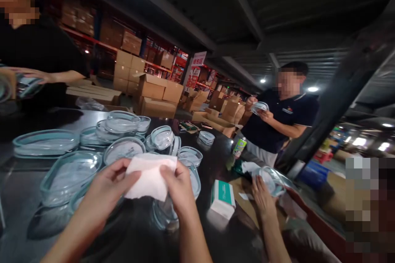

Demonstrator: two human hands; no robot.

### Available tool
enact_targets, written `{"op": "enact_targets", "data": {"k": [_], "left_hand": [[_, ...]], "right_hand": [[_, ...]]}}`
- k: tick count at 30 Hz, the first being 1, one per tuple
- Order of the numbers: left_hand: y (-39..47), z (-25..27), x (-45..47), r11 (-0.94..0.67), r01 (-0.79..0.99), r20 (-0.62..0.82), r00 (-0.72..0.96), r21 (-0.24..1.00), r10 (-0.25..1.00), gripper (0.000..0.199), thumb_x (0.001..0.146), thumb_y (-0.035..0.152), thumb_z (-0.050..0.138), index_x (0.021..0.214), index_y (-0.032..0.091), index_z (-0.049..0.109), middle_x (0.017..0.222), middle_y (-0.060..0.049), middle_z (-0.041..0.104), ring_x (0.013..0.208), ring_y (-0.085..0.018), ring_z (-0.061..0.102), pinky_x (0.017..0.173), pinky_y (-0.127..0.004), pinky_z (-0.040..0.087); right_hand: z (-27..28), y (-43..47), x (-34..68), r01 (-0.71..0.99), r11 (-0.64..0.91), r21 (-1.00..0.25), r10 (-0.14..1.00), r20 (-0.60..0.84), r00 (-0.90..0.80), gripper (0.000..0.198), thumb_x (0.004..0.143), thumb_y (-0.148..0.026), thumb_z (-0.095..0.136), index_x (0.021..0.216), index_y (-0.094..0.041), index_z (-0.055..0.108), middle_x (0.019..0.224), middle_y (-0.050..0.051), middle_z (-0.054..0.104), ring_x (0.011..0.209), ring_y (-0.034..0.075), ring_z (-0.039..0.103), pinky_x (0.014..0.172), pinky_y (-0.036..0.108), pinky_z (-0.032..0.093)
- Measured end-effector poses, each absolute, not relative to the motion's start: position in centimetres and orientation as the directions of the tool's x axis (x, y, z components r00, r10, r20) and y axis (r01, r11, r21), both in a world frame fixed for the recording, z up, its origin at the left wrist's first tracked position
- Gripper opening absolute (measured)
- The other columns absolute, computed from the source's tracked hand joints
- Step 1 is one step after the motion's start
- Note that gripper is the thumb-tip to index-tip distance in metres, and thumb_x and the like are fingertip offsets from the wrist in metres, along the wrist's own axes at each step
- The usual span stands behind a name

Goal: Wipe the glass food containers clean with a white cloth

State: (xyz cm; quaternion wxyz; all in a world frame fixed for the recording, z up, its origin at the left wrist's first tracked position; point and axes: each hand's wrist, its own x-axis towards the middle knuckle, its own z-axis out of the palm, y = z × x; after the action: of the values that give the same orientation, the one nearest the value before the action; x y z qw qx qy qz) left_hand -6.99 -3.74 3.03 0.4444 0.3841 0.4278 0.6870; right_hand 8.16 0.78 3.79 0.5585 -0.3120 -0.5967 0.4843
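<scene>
A white tissue-like sheet (149, 176) is stretched between my two hands above the dark table. My left hand (112, 187) pinches its left edge between thumb and fingers. At the opposite edge my right hand (179, 183) grips it the same way. Behind and to the left lie several clear containers with pale blue rims, among them a large rectangular one (70, 176) and a round one (124, 150). Below my right hand a clear container (165, 213) is partly hidden by the hand and sheet.
A white and green box (222, 198) stands right of my hands. Beside it a co-worker's hand (264, 195) touches a clear container (273, 181). A green spray can (240, 147) stands farther back. Two other people hold containers across the table (216, 160). Cardboard boxes (160, 94) are behind.
</scene>
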Motion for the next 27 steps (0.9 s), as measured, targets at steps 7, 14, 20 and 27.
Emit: {"op": "enact_targets", "data": {"k": [7, 14, 20, 27], "left_hand": [[-3.5, 3.0, -7.7, -0.375, -0.237, 0.236, -0.459, 0.896, 0.856, 0.033, 0.051, 0.029, 0.082, 0.070, 0.017, 0.058, 0.070, 0.004, 0.061, 0.066, -0.011, 0.054, 0.058, -0.016, 0.042], [-4.4, 3.5, -6.9, -0.063, -0.392, 0.073, 0.013, 0.918, 0.997, 0.062, 0.075, 0.075, 0.053, 0.066, 0.016, 0.068, 0.062, -0.009, 0.066, 0.061, -0.020, 0.064, 0.062, -0.029, 0.048], [-5.1, 4.3, -5.1, -0.146, -0.661, 0.180, -0.016, 0.736, 0.984, 0.035, 0.073, 0.045, 0.075, 0.091, 0.015, 0.073, 0.085, -0.010, 0.073, 0.078, -0.024, 0.068, 0.073, -0.031, 0.051], [-4.6, 4.3, -6.6, -0.255, -0.651, 0.197, -0.162, 0.715, 0.967, 0.035, 0.072, 0.043, 0.078, 0.087, 0.012, 0.075, 0.076, -0.008, 0.073, 0.065, -0.016, 0.064, 0.065, -0.024, 0.048]], "right_hand": [[4.9, 0.1, 9.2, -0.078, 0.514, -0.854, 0.835, 0.519, -0.182, 0.016, 0.072, -0.022, 0.062, 0.083, -0.021, 0.073, 0.080, 0.001, 0.069, 0.073, 0.016, 0.060, 0.068, 0.026, 0.047], [5.1, 0.3, 11.0, -0.023, 0.798, -0.602, 0.592, 0.791, -0.158, 0.019, 0.075, -0.016, 0.064, 0.078, -0.030, 0.076, 0.092, 0.003, 0.066, 0.089, 0.020, 0.059, 0.081, 0.032, 0.044], [5.0, 0.6, 11.3, 0.154, 0.902, -0.403, 0.430, 0.867, -0.252, 0.021, 0.078, -0.022, 0.063, 0.069, -0.034, 0.077, 0.110, 0.006, 0.063, 0.108, 0.027, 0.054, 0.090, 0.041, 0.044], [3.9, 2.1, 10.6, -0.068, 0.541, -0.838, 0.841, 0.541, 0.019, 0.022, 0.078, -0.040, 0.069, 0.096, -0.026, 0.072, 0.116, 0.005, 0.064, 0.106, 0.023, 0.059, 0.093, 0.037, 0.044]]}}
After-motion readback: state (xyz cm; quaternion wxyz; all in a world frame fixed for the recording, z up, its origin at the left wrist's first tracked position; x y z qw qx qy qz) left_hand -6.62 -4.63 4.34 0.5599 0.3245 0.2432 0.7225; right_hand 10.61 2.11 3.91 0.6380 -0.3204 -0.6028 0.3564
